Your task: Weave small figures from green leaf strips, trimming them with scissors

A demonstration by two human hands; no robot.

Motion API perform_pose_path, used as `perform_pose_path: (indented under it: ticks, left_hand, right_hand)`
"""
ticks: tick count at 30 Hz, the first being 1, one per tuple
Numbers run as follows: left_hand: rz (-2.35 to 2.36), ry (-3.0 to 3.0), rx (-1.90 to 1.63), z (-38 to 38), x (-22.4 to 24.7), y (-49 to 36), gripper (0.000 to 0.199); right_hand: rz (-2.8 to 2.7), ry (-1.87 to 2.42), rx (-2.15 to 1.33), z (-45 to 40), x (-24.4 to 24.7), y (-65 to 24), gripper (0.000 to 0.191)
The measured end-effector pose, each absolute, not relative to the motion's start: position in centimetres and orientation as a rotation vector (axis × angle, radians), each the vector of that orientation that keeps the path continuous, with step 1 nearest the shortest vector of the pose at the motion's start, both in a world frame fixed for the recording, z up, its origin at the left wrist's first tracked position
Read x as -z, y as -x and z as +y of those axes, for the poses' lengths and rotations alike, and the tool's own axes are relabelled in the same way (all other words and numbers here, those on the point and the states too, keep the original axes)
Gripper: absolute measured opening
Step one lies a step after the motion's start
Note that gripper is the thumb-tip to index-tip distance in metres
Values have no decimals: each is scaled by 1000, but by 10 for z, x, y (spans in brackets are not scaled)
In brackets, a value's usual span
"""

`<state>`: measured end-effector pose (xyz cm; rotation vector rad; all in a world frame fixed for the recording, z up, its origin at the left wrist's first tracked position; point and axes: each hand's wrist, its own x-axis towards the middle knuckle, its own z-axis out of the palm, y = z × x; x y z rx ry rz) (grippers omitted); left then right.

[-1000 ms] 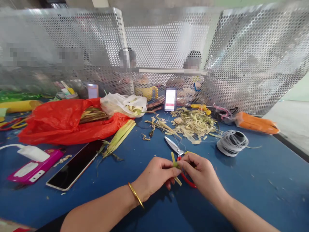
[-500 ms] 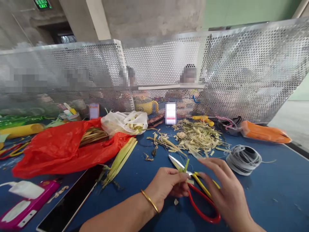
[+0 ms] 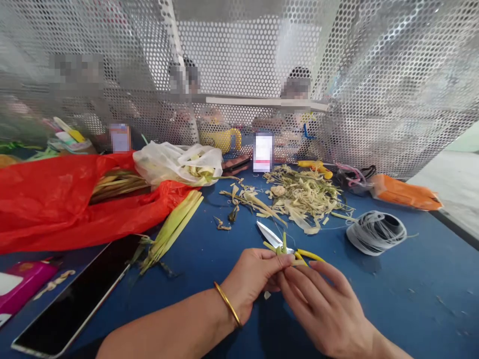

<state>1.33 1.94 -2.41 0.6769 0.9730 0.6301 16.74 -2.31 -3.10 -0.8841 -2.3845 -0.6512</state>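
Observation:
Between the thumb and fingers of my left hand (image 3: 258, 276), a small piece of folded pale green husk strips (image 3: 284, 243) is pinched, its short ends sticking up. My right hand (image 3: 325, 304) meets it from the right, fingers bent and closed on a strip end beside my left thumb; its own thumb is hidden. Just beyond the hands, scissors (image 3: 270, 234) lie on the table, blades pointing away to the left. One yellow handle shows, and the hands cover the rest. A thin thread runs near the blades.
A thread spool (image 3: 376, 233) stands at right, near an orange packet (image 3: 406, 192). Husk scraps (image 3: 307, 197) are heaped behind the scissors. At left are a red plastic bag (image 3: 48, 199), a husk bundle (image 3: 174, 227) and a dark phone (image 3: 80, 294). A perforated metal screen (image 3: 243, 55) closes the back.
My right hand has moved left from beside the scissor handles, where its fingers were spread, and now closes at the husk strips. The camera has tilted down.

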Motion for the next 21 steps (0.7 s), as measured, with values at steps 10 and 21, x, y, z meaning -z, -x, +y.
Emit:
perform_pose_path:
  ticks: [10,21]
  left_hand:
    - [901,-614,-658,11,15,-17,37]
    - [935,-588,-765,12,19,-18,28]
  right_hand:
    - [-2338,1007,577,-25,27,-172,29]
    - [-2405,801,662,-27,19,-170,30]
